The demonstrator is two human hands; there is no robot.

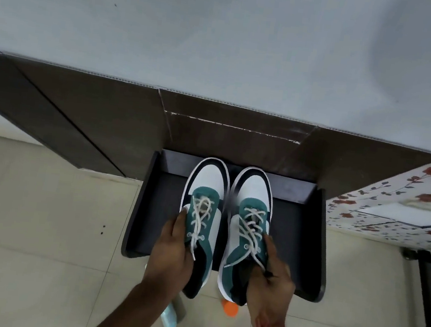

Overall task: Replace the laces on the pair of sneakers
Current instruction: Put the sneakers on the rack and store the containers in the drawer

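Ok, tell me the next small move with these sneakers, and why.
Probably set both sneakers down on the black tray. The left hand grips the left sneaker and the right hand grips the right sneaker, both held over the tray with white laces still threaded. With each hand holding a shoe, no fingers are free to pull laces out.

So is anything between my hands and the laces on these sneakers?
Nothing visible. The left hand grips the left sneaker and the right hand grips the right sneaker, both around the collar. The white laces lie exposed on top, just ahead of the fingers, still threaded through the eyelets.
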